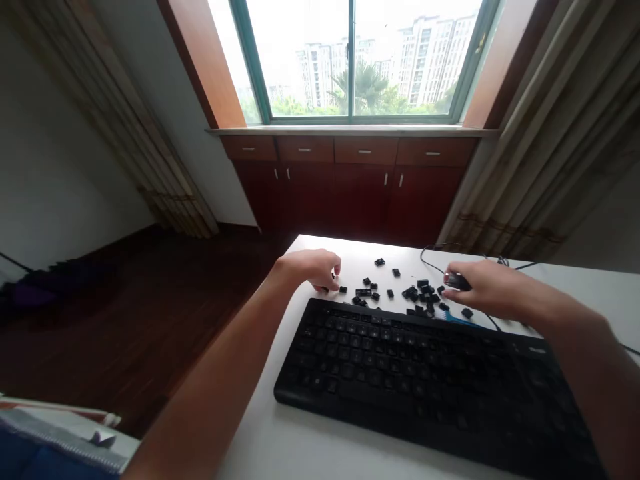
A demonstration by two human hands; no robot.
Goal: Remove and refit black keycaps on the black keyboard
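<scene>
A black keyboard (370,373) lies on the white table, and many of its keys are in place toward its left. Behind it, loose black keycaps (423,293) are scattered in a loose group. My left hand (315,267) is at the table's left side, fingers curled down with thumb and forefinger around a small black keycap (333,275); more dark bits show under the fingers. My right hand (483,283) is closed around a dark object with a shiny end (457,282), held just right of the keycaps; its exact kind is unclear. A blue brush (460,321) lies behind the keyboard, partly hidden.
A thin black cable (433,248) loops across the back of the white table (255,440). Beyond the table stand a red-brown cabinet (350,193) and a window. Curtains (535,167) hang on both sides. A blue item (45,453) lies at the lower left.
</scene>
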